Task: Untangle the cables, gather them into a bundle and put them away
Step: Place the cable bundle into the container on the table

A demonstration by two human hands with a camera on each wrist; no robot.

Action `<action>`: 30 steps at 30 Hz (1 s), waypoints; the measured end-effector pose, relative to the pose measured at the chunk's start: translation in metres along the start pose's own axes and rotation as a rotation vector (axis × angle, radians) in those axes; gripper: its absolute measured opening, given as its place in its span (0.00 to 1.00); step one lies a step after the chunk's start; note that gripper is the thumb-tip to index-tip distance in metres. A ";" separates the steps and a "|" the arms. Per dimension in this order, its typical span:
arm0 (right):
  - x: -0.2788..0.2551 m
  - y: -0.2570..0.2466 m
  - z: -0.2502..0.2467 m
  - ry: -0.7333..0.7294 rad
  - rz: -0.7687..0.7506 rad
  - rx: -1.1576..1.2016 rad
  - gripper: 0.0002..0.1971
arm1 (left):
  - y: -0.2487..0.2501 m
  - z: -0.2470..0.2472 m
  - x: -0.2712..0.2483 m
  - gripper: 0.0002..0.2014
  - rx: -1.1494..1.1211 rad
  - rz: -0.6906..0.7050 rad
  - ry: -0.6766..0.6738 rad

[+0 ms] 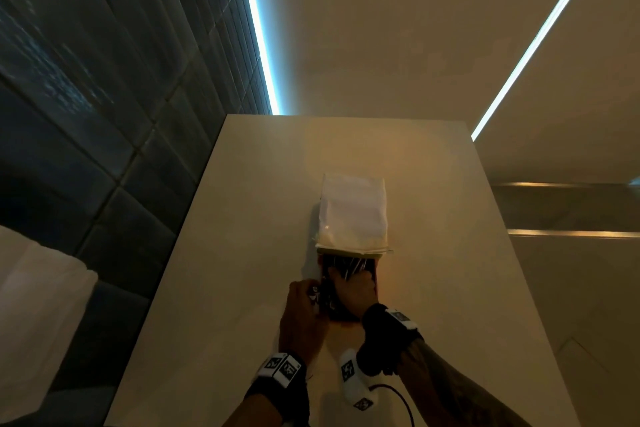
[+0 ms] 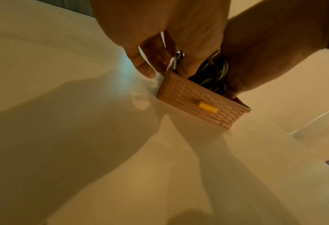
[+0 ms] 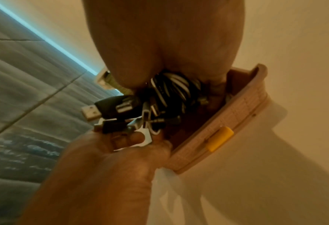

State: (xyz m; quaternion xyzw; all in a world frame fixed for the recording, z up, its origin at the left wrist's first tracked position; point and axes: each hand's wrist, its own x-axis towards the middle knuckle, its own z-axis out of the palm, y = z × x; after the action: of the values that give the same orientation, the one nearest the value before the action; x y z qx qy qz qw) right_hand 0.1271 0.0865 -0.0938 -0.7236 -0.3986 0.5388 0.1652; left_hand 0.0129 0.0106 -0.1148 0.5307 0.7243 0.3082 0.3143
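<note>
A small drawer box with a white top stands on the pale table. Its pinkish drawer, with a yellow handle, is pulled out towards me. A bundle of black and white cables lies in the drawer, with USB plugs sticking out at the left. My right hand reaches into the drawer, thumb and fingers curled round the bundle. At the drawer's left side, my left hand pinches the plug ends between thumb and fingers. The drawer's bottom is hidden by cables and hands.
A dark tiled wall runs along the table's left side, with a white cloth-like shape below it. The table's right edge drops off to a floor with metal strips. A thin black wire trails from my right wrist band.
</note>
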 end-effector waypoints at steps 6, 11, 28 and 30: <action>-0.032 -0.007 -0.024 -0.148 -0.287 -0.621 0.25 | -0.005 -0.002 -0.002 0.11 0.110 0.057 0.001; -0.045 -0.001 -0.058 -0.005 -0.470 -0.709 0.15 | -0.005 -0.004 -0.003 0.11 0.141 0.102 -0.014; -0.015 0.044 -0.075 -0.085 -0.122 0.117 0.09 | -0.001 -0.035 -0.005 0.27 0.233 0.302 -0.244; -0.019 0.047 -0.076 -0.104 -0.141 0.168 0.13 | -0.001 -0.037 0.000 0.22 0.205 0.256 -0.269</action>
State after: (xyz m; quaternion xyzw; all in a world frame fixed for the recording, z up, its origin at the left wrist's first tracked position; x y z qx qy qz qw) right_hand 0.2129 0.0569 -0.0850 -0.6484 -0.4100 0.5942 0.2417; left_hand -0.0172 0.0058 -0.0928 0.6839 0.6300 0.1965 0.3110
